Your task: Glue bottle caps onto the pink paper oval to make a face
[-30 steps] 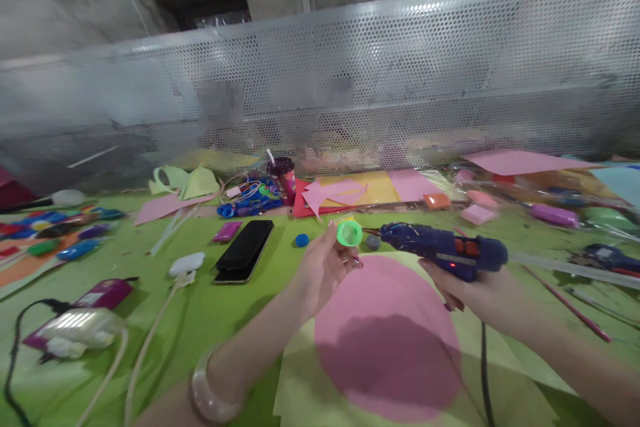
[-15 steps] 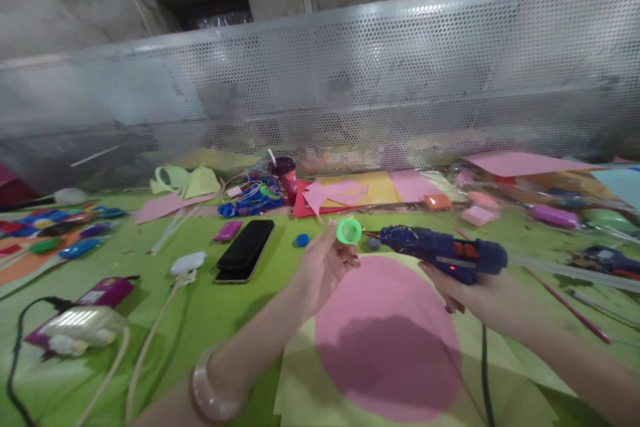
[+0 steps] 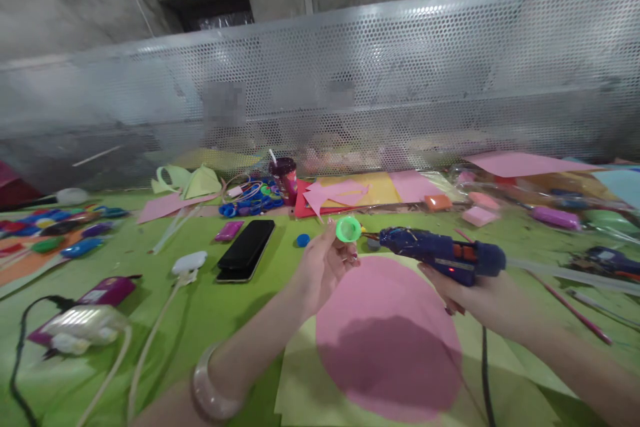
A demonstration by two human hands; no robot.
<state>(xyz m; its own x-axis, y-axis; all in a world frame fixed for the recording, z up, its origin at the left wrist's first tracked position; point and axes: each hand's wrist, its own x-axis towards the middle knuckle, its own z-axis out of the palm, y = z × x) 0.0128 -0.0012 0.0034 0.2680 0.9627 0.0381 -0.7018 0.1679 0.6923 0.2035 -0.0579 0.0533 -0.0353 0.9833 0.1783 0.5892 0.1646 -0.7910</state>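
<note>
My left hand (image 3: 324, 267) pinches a small green bottle cap (image 3: 348, 229) and holds it up above the table. In my right hand (image 3: 467, 290) is a dark blue glue gun (image 3: 440, 252), its nozzle pointing left and almost touching the cap. Under both hands a pink paper circle (image 3: 387, 337) lies on a pale yellow-green sheet (image 3: 305, 387). A pale bangle sits on my left wrist.
A black phone (image 3: 246, 251), a white plug with its cable (image 3: 187, 262), a blue cap (image 3: 301, 239) and a purple box (image 3: 107, 291) lie on the green table at left. Coloured paper, scissors and a dark cup (image 3: 286, 178) line the perforated metal screen (image 3: 350, 87) behind.
Almost nothing has moved; the cap and the glue gun's nozzle stay close together, with only a slight shift of the view.
</note>
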